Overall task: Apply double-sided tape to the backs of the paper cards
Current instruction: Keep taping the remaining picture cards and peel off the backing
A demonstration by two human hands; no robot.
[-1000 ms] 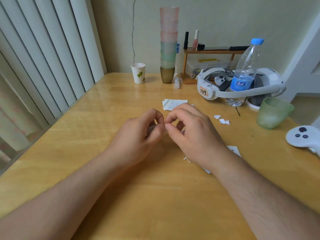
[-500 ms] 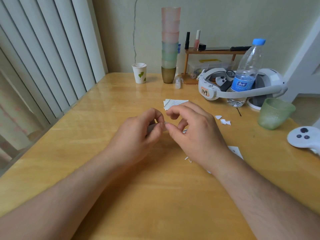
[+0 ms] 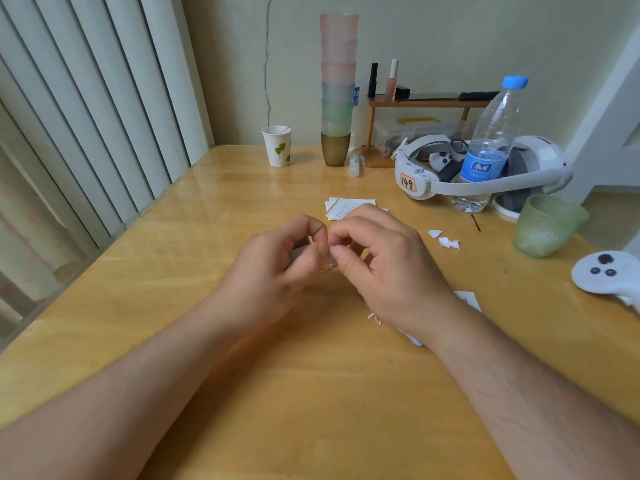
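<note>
My left hand (image 3: 270,278) is curled around a small white tape roll (image 3: 328,268) with an orange mark, held just above the wooden table (image 3: 173,278). Most of the roll is hidden by the fingers. My right hand (image 3: 391,271) meets it, thumb and forefinger pinched together at the roll's edge. A small stack of printed paper cards (image 3: 349,206) lies just beyond my fingers. Another white card (image 3: 469,300) lies under my right wrist, partly covered.
Torn white scraps (image 3: 445,240) lie to the right of my hands. Further right stand a green glass cup (image 3: 547,225), a white controller (image 3: 609,275), a water bottle (image 3: 491,147) and a headset (image 3: 433,181). A paper cup (image 3: 277,147) and a tall cup stack (image 3: 337,88) are at the back.
Both hands stay together in the same spot. My right fingers have shifted slightly at the roll, and its orange-marked edge now shows between the hands.
</note>
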